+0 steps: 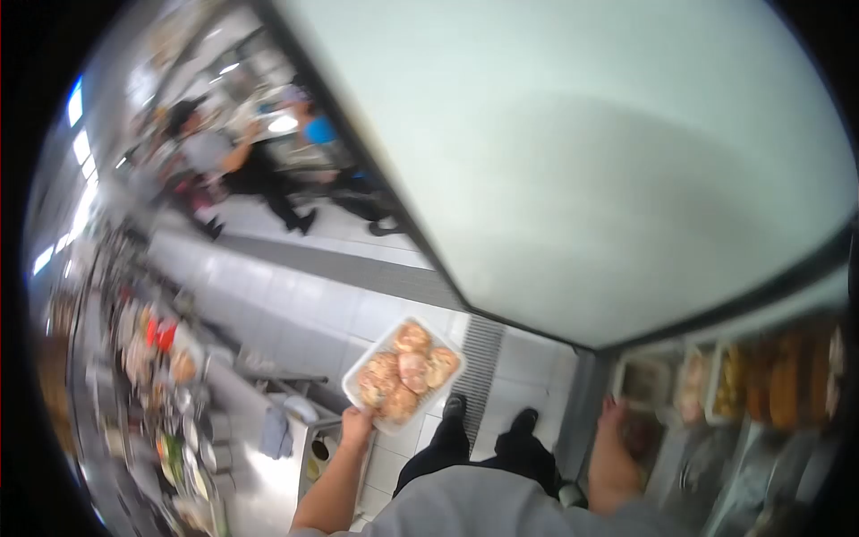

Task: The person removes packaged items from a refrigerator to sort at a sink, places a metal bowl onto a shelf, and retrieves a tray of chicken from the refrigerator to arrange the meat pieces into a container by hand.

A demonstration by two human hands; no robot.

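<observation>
In the head view my left hand (pixel 358 422) grips the near corner of a shallow white tray (pixel 455 344), its fingers closed on the rim. Several rounded, orange-pink food pieces (pixel 412 369) lie in the tray; I cannot make out their kind. The tray is held out over the floor in front of my body. My right hand (pixel 612 413) is beside the front of a fridge-like unit, close to a pale container (pixel 646 360). Blur hides its fingers, so I cannot tell whether it holds or touches anything.
A large pale door (pixel 573 170) stands open ahead. Food containers (pixel 729 385) fill the unit at right. To the left runs a steel counter (pixel 259 456) with a grey cloth (pixel 276 432), utensils and food. A floor grate (pixel 481 353) lies ahead; other people (pixel 210 152) work beyond.
</observation>
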